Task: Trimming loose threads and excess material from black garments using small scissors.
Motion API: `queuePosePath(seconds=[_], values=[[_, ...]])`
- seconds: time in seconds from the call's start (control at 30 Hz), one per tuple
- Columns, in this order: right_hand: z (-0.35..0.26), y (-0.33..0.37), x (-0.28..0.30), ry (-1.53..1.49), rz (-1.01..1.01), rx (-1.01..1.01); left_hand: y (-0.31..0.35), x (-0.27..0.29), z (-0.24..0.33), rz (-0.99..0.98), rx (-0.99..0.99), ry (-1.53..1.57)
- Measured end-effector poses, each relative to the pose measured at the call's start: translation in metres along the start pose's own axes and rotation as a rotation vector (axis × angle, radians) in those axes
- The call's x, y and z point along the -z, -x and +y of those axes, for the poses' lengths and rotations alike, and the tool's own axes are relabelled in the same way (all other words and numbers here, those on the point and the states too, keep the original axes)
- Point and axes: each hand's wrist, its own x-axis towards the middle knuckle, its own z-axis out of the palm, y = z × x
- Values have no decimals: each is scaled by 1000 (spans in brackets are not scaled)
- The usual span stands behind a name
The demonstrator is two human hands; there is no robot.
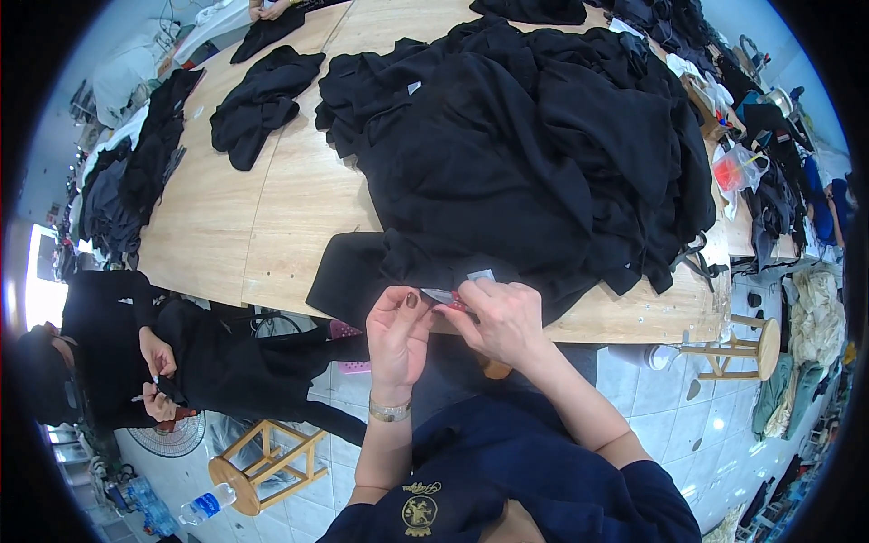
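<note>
At the table's near edge, my right hand (502, 317) is closed round small red-handled thread snips (459, 301). Their pale metal blades point left, toward the fingertips of my left hand (398, 330). Those left fingers are pinched together; whatever lies between them is too small to make out. Just beyond both hands spreads a large heap of black garments (489, 145), its near edge reaching my fingers. A small white label (481, 274) shows on the black cloth right above my right hand.
Beneath the heap is a pale wooden table (217, 204). Another black garment (262, 104) lies farther left, near a dark cloth pile (122, 185). On the left a co-worker in black (109, 344) handles black fabric. Wooden stools (262, 466) stand at both sides; a plastic drink bag (738, 170) sits at right.
</note>
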Motion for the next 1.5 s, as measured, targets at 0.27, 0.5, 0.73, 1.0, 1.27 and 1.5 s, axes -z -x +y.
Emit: queuePosePath(seconds=[0.27,0.5,0.73,1.0,1.27,1.5], values=[[4,-1,-5,-297,52,-233,0,-7,-4,95,1,74],[7,3,-15,-631,76,-241,-2,-7,-12,248,158,116],[10,7,-12,-692,-54,-251,-6,19,-9,47,415,289],[17,6,-11,-421,-21,-48,-8,-2,-10,70,229,86],[15,2,-2,-848,31,-295,-6,-5,-13,81,179,62],[8,-3,-1,-559,-7,-169,-5,-12,-12,-15,144,-34]])
